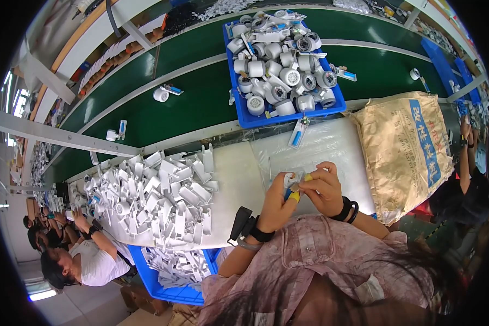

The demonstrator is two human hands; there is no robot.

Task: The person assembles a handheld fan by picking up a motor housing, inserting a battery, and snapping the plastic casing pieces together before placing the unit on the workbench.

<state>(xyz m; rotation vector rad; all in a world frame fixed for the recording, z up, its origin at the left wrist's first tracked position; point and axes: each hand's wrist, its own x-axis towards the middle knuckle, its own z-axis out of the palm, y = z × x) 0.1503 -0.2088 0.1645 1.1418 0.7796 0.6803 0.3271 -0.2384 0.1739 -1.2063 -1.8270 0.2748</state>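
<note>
My left hand [278, 205] is closed round a small white plastic part [292, 179] with a bit of blue on it, held over the worktable. My right hand [325, 191] pinches at the same part from the other side, its fingertips touching it. Yellow covers sit on some fingertips. Fingers hide much of the part. To the left of my hands lies a heap of white plastic housings [171, 193] on the pale table surface [239, 174]. Beyond my hands, a blue crate [244, 124] is piled with round white units, some with blue-and-white handles.
A brown paper sack [388, 157] lies at the right. A blue bin [171, 293] of white parts stands by my left side. Past the table runs a green conveyor [190, 81] with a few units [161, 94] on it. A co-worker [98, 261] is at the left, another [462, 179] at the right.
</note>
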